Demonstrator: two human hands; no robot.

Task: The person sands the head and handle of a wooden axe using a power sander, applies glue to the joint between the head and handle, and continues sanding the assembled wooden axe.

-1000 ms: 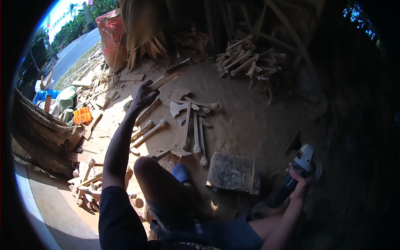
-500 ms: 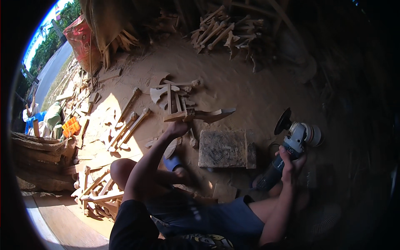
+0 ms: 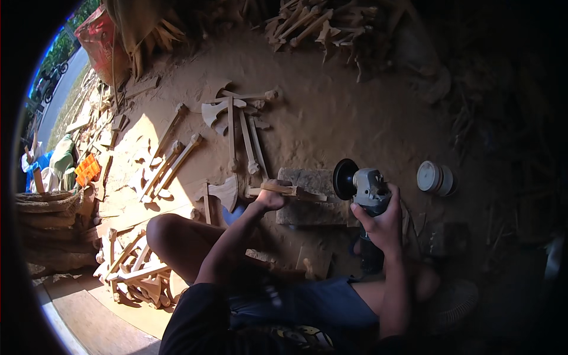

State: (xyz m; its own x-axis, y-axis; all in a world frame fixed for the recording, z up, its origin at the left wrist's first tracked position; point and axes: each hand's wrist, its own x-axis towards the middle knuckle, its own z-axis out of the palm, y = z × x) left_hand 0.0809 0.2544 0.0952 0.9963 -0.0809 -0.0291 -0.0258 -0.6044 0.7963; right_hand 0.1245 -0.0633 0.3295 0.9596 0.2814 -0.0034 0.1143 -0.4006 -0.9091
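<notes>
Clenched around the grey body of an angle grinder [image 3: 365, 190], the right hand [image 3: 378, 220] holds the tool upright-ish over the dirt, its dark round disc [image 3: 344, 178] on the tool's left end, facing the wooden piece. The left hand [image 3: 269, 200] is closed on a pale wooden piece [image 3: 284, 190], gripping it near its left end. That piece is a rough-cut stick of light, unfinished wood; its long axis runs roughly left to right, its free end pointing at the disc and lying just short of it, above a flat, grey, rectangular block [image 3: 307, 204] set in the ground. The grinder's body runs down toward the person, its handle hidden in the fist. Ahead of the hands, on sandy brown earth, lie carved wooden axes [image 3: 228, 109], flat-bladed with slim handles, most of them pointing away from the person. More such shapes lie in a sunlit patch to the left [image 3: 171, 160]. A pile of raw sticks [image 3: 307, 23] sits at the far edge. A small white round tub [image 3: 435, 177] lies well apart to the right of the grinder.
</notes>
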